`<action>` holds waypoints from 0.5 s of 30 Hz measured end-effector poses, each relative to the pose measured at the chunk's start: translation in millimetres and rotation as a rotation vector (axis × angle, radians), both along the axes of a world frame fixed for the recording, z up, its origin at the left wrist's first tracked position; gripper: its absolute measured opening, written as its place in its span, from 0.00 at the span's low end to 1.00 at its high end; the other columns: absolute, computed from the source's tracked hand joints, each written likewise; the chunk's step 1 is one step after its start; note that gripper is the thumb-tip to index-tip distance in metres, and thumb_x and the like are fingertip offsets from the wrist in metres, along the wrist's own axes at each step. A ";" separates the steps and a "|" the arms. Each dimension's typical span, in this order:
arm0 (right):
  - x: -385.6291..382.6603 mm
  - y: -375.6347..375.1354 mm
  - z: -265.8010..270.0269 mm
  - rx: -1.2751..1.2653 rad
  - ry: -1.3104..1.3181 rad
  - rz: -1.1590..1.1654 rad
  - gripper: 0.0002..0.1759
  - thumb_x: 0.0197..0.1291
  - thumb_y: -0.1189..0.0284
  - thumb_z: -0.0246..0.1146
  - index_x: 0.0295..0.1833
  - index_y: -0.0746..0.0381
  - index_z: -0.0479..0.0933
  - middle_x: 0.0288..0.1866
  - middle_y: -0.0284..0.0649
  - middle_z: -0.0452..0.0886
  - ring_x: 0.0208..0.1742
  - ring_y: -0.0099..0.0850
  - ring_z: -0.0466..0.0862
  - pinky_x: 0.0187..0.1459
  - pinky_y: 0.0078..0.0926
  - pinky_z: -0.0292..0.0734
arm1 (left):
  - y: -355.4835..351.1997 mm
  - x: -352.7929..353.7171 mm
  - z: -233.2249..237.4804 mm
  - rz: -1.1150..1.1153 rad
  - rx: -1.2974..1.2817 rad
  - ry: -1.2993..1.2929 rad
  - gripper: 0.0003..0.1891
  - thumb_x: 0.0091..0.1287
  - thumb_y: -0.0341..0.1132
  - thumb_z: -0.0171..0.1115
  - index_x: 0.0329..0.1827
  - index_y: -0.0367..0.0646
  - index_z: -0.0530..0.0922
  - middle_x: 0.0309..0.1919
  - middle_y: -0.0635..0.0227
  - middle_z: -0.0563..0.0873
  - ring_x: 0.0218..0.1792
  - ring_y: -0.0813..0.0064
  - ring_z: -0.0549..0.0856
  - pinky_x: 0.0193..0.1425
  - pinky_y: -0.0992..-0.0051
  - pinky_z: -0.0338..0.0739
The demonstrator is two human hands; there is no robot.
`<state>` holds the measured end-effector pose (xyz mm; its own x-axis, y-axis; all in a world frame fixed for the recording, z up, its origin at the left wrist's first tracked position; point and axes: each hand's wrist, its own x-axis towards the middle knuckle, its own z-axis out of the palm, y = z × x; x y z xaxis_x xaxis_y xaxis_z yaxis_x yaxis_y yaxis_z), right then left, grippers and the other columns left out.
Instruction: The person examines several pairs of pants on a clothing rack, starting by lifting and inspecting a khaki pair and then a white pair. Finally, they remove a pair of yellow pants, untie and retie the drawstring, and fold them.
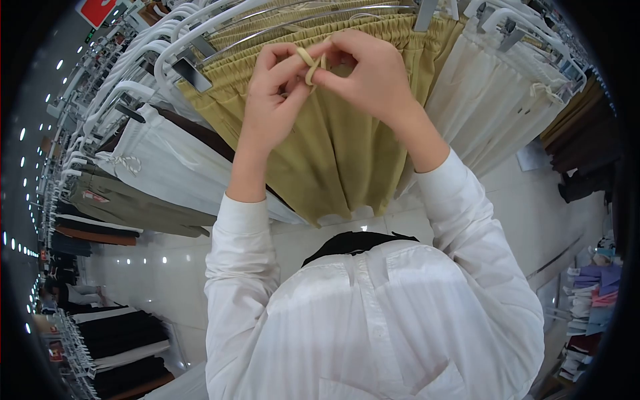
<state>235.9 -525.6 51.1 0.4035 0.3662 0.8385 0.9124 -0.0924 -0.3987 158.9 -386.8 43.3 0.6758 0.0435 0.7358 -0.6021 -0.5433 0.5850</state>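
Mustard-yellow trousers [333,147] with a gathered elastic waistband hang by clips from a white hanger [190,37] in front of me. At the waist, a pale yellow drawstring [311,65] forms a crossed loop between my hands. My left hand [277,87] pinches one side of the loop with bent fingers. My right hand [370,73] grips the other side between thumb and forefinger. Both hands are just in front of the waistband. The drawstring's ends are hidden behind my fingers.
White trousers [170,153] hang to the left and cream trousers [493,100] to the right on the same rack. Olive trousers [140,200] hang further left. Folded clothes [593,293] are stacked at the right. Glossy floor tiles [153,273] show below.
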 end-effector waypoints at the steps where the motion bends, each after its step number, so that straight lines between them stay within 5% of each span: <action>1: -0.1 -0.1 -1.1 0.001 0.006 -0.003 0.10 0.40 0.62 0.66 0.26 0.56 0.78 0.22 0.30 0.76 0.25 0.26 0.77 0.24 0.23 0.71 | 3.7 -1.7 1.5 -0.003 0.001 0.006 0.22 0.52 0.21 0.58 0.50 0.51 0.80 0.37 0.71 0.71 0.26 0.87 0.68 0.26 0.84 0.65; 6: -2.4 -2.8 -0.3 -0.059 -0.088 -0.148 0.06 0.44 0.66 0.61 0.24 0.57 0.76 0.25 0.34 0.77 0.27 0.32 0.79 0.27 0.28 0.73 | 3.8 -6.4 23.5 0.211 0.419 -0.065 0.11 0.54 0.26 0.61 0.41 0.47 0.81 0.36 0.66 0.71 0.27 0.81 0.70 0.25 0.81 0.66; 15: 4.2 -17.2 1.7 -0.117 -0.021 -0.130 0.10 0.51 0.66 0.58 0.29 0.61 0.79 0.26 0.37 0.76 0.28 0.36 0.78 0.30 0.32 0.73 | 7.6 -2.2 16.3 0.285 0.180 -0.043 0.04 0.56 0.30 0.62 0.32 0.39 0.78 0.23 0.73 0.75 0.19 0.84 0.69 0.23 0.84 0.63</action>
